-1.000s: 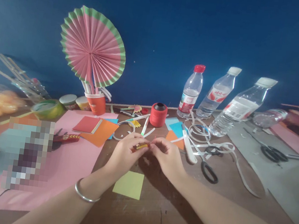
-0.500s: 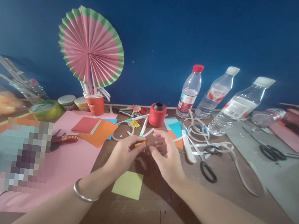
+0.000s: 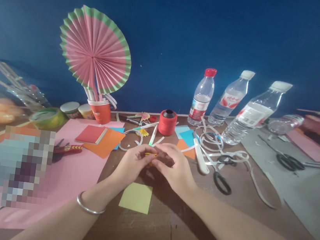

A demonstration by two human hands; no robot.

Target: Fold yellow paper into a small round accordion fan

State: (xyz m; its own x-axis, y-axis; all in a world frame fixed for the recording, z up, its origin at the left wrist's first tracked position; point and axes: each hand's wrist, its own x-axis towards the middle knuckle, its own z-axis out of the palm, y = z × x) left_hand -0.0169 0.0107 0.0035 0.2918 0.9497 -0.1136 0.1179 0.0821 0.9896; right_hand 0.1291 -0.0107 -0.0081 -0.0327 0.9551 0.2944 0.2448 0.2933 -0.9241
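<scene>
A small yellow piece [image 3: 150,154], apparently folded paper, was pinched above the tabletop [image 3: 133,236], short of its far edge, mostly hidden by the left hand [image 3: 133,161] and right hand [image 3: 177,167].

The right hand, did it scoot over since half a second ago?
Yes. Against the red spool, the right hand went left, closer to the left hand.

Brown table [image 3: 133,234] — yellow paper [image 3: 135,198], pink sheet [image 3: 77,188], red spool [image 3: 167,125]
</scene>
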